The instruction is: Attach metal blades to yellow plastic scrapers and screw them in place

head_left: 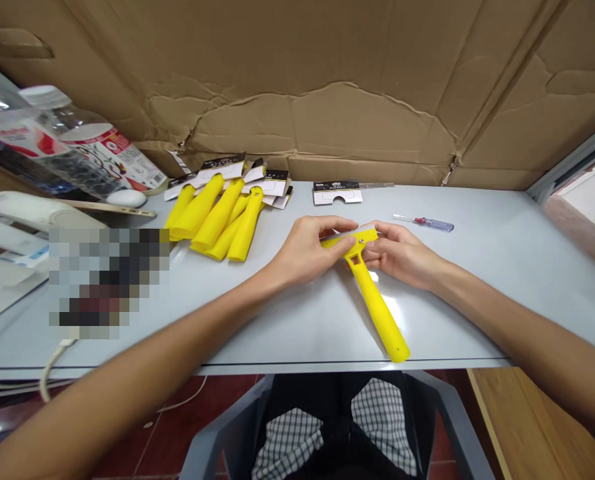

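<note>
A yellow scraper (377, 310) is held by its wide head between my two hands, its handle slanting down toward the table's front edge. My left hand (312, 250) grips the left end of the head, thumb on top. At the right end, the fingers of my right hand (405, 253) close on the head. A metal blade edge and a screw show on the head. To the right lies a small screwdriver (430, 223) with a clear bluish handle. A black-and-white card sleeve (337, 193) rests behind my hands.
Several yellow scrapers (212, 217) in card sleeves are piled at the left back. Beyond them stand plastic bottles (112, 157). A blurred-out object (110, 280) with a white cable lies on the left of the table (492, 267). Cardboard (347, 60) lines the back.
</note>
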